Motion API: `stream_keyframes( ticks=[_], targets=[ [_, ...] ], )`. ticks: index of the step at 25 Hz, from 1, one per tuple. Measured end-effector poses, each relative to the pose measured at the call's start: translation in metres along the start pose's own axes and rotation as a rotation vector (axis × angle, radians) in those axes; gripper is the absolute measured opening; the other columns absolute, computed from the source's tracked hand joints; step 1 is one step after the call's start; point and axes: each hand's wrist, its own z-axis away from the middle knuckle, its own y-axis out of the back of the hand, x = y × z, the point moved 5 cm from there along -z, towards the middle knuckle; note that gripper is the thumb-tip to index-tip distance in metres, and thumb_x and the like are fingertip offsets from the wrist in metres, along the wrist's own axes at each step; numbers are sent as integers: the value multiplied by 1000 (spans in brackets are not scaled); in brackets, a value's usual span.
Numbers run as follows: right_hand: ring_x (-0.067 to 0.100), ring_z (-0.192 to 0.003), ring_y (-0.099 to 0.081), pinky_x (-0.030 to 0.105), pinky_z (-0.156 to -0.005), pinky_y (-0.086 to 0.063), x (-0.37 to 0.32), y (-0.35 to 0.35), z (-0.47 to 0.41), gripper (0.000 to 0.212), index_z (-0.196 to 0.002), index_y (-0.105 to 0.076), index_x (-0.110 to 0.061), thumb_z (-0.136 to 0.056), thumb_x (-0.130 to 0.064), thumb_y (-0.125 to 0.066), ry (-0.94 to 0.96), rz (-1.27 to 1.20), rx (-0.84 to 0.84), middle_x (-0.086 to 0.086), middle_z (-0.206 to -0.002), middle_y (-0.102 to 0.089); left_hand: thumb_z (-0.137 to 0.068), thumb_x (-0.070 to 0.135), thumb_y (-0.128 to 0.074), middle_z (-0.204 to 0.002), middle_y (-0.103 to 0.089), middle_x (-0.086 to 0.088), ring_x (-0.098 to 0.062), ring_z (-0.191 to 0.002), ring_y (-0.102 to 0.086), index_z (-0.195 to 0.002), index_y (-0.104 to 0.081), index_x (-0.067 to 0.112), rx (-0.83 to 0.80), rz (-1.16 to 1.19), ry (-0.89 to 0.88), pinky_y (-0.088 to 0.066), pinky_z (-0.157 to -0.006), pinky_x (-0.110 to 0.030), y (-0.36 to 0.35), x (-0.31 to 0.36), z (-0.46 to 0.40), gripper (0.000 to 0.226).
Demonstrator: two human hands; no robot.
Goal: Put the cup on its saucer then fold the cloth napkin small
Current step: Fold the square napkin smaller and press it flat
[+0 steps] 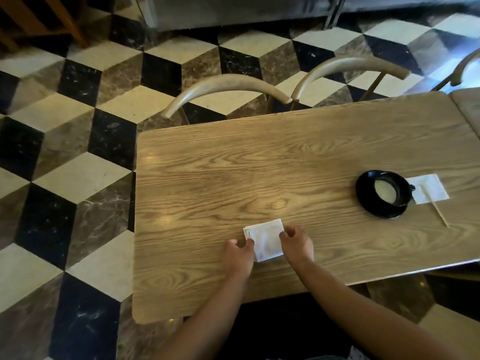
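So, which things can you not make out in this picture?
- Head view: the cloth napkin's side edges lie under the fingers of the left hand and right hand, so each grip is unclear.
- The cup hides the saucer's middle.
- The white paper's marks are too small.

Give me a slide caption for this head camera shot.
Both hands pinch a small folded white cloth napkin on the wooden table; black cup sits on its black saucer.

Napkin (265, 239) on table (233, 172); cup (387, 192) on saucer (363, 196), right.
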Motion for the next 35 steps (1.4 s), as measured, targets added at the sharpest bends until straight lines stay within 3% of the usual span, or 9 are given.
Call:
stream_keyframes(
  ticks=[3, 7, 10, 15, 19, 23, 27, 32, 35],
  targets=[
    [28, -79, -59, 36, -69, -44, 8, -3, -1, 18, -73, -65, -14, -89, -19, -58, -61, 11, -70, -1, -69, -60, -86, 37, -76, -110, -73, -13, -30, -103, -70, -112, -64, 4, -41, 85, 27, -55, -93, -40, -4, -3, -5, 43],
    [34, -91, -70, 47, -88, -55, 26, -1, -1, 16, -89, -75, -1, -88, -14, -65, -147, -217, -79, 24, -97, -74, -83, 24, -83, -91, -74, -14, -22, -72, -66, -91, -72, 1, -98, 213, 86, -48, -62, -29, -7, -3, -4, 27],
    [37, -97, -71, 58, -95, -55, 36, 5, -1, 11, -91, -78, -4, -87, -8, -68, -204, -391, -129, 27, -104, -74, -77, 9, -83, -79, -73, -11, -21, -62, -65, -82, -72, 3, -168, 268, 137, -49, -51, -24, -16, 1, 2, 14],
    [29, -89, -75, 48, -90, -61, 52, 39, -26, 19, -100, -80, -9, -85, -5, -69, -258, -493, -192, 10, -93, -79, -77, 4, -81, -94, -75, -15, -31, -86, -74, -98, -70, 5, -235, 209, 119, -61, -71, -38, -52, 36, 8, 23],
    [22, -88, -75, 35, -76, -60, 61, 85, -61, 18, -99, -79, -15, -87, -8, -69, -238, -446, -199, 3, -92, -80, -80, 0, -78, -99, -76, -15, -27, -84, -73, -98, -71, 5, -286, 159, 72, -59, -69, -33, -98, 69, 15, 20],
    [25, -98, -73, 46, -91, -60, 56, 123, -95, 22, -103, -79, -18, -88, -9, -65, -181, -313, -228, 3, -99, -78, -81, -1, -78, -93, -75, -9, -20, -79, -70, -88, -69, 14, -246, 190, 72, -54, -63, -28, -133, 99, 20, 18],
    [16, -97, -70, 34, -91, -56, 44, 152, -124, 29, -112, -76, -18, -86, -10, -63, -70, -179, -240, -5, -99, -76, -80, 2, -78, -98, -77, -13, -27, -84, -72, -107, -73, 9, -176, 219, 75, -55, -69, -33, -161, 120, 22, 28],
    [6, -82, -64, 24, -77, -46, 28, 171, -137, 30, -106, -73, -27, -83, -12, -63, 37, -87, -222, -19, -84, -68, -85, 0, -71, -101, -75, -15, -28, -82, -70, -118, -70, 5, -128, 276, 67, -51, -52, -26, -179, 137, 18, 33],
    [4, -76, -62, 18, -65, -45, 24, 174, -136, 27, -102, -71, -29, -82, -14, -61, 59, -67, -240, -20, -81, -67, -82, -8, -70, -106, -74, -18, -34, -94, -73, -117, -69, 1, -112, 260, 52, -62, -72, -40, -181, 144, 15, 36]
  ],
)
